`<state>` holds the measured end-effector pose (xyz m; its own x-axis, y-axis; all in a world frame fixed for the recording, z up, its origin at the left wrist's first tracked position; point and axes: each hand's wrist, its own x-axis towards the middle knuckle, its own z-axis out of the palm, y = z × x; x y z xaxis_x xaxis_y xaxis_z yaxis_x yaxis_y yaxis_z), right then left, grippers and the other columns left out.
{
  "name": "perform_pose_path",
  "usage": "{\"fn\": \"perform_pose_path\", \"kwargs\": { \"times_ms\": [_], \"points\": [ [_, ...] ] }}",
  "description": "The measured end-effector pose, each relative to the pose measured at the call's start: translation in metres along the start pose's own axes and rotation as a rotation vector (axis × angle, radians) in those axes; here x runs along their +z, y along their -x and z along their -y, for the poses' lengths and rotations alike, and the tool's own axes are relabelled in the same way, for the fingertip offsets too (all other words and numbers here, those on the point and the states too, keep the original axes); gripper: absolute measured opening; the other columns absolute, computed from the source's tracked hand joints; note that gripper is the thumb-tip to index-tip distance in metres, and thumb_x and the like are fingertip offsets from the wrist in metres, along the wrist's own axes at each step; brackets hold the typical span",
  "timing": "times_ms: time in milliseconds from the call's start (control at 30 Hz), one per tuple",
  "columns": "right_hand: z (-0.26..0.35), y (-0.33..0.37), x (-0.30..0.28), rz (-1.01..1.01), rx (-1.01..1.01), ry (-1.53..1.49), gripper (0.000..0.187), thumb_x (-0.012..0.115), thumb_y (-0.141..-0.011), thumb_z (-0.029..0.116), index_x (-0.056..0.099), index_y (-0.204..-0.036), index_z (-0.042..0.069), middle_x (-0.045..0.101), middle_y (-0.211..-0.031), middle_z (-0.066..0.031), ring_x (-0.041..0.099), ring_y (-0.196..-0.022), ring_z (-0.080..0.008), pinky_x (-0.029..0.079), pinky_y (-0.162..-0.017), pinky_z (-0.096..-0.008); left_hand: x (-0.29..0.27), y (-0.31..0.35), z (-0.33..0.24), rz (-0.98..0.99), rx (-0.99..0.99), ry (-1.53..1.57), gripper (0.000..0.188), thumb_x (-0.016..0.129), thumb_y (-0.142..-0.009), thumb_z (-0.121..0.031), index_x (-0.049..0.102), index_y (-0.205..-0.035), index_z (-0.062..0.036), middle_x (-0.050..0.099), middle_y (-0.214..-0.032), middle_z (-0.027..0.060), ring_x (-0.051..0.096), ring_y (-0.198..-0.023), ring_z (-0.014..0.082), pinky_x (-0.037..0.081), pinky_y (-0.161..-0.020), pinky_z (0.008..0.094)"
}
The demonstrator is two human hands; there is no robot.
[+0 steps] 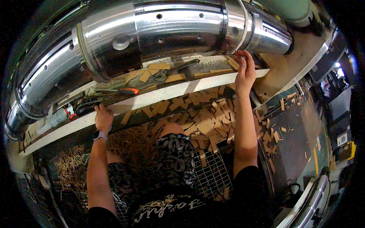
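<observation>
A large shiny metal roller (178, 28) with bolt holes and ring bands spans the top. My right hand (245, 74) is raised to its right part, fingers bent and fingertips against the underside of a pale ring band (248, 24). What those fingers grip, if anything, is hidden. My left hand (103, 118) is closed at the edge of a white beam (171, 91), fingertips by a dark tool (88, 104); its grip cannot be made out. On the ledge behind the beam lie an orange-and-black screwdriver (127, 91), an adjustable wrench (178, 69) and a grey bottle-like object (57, 118).
Cardboard scraps (207, 121) are heaped below the beam, with more on the ledge. Thin brown strips (70, 163) pile up at the left. A metal grating (213, 171) lies underfoot. A machine frame (281, 76) stands at the right, beside dark floor (294, 133) strewn with scraps.
</observation>
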<state>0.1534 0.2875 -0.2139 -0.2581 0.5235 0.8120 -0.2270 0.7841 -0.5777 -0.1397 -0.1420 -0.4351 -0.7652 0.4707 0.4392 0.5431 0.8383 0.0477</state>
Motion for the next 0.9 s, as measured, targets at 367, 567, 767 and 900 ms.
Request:
{"fn": "perform_pose_path", "kwargs": {
  "times_ms": [367, 567, 767, 900],
  "points": [
    [0.022, 0.005, -0.005, 0.07, -0.136, 0.057, 0.023, 0.042, -0.088, 0.006, 0.047, -0.11, 0.001, 0.06, -0.097, -0.0094, 0.059, -0.088, -0.0161, 0.043, -0.078, -0.026, -0.038, 0.0, -0.033, -0.013, -0.125, 0.044, 0.045, 0.061, -0.075, -0.019, 0.037, -0.106, 0.002, 0.033, -0.112, 0.0232, 0.056, -0.062, 0.0355, 0.049, -0.044, 0.0416],
    [0.009, 0.004, 0.006, 0.076, -0.096, 0.001, 0.021, 0.043, -0.088, 0.007, 0.05, -0.107, 0.003, 0.06, -0.091, -0.0083, 0.059, -0.085, -0.014, 0.044, -0.073, -0.0247, -0.047, 0.004, -0.038, 0.026, -0.131, 0.09, 0.044, 0.061, -0.075, -0.018, 0.036, -0.105, 0.0013, 0.034, -0.11, 0.0237, 0.056, -0.06, 0.0353, 0.048, -0.044, 0.0422],
    [0.007, -0.006, -0.004, 0.098, 0.008, 0.201, 0.022, 0.047, -0.088, 0.019, 0.057, -0.098, 0.002, 0.063, -0.077, -0.0094, 0.06, -0.071, -0.0162, 0.045, -0.065, -0.0253, -0.032, 0.004, -0.028, -0.043, -0.059, 0.019, 0.045, 0.062, -0.075, -0.019, 0.036, -0.106, 0.0009, 0.034, -0.11, 0.0242, 0.055, -0.056, 0.0347, 0.048, -0.041, 0.0412],
    [0.017, -0.021, -0.018, 0.213, 0.373, 0.231, 0.034, 0.041, -0.09, 0.03, 0.059, -0.094, 0.001, 0.061, -0.065, -0.0102, 0.058, -0.059, -0.0156, 0.044, -0.054, -0.0247, -0.024, 0.003, -0.027, -0.05, -0.044, 0.0, 0.046, 0.062, -0.074, -0.019, 0.037, -0.107, 0.0008, 0.033, -0.111, 0.0238, 0.056, -0.058, 0.0349, 0.048, -0.04, 0.0404]
  ]
}}
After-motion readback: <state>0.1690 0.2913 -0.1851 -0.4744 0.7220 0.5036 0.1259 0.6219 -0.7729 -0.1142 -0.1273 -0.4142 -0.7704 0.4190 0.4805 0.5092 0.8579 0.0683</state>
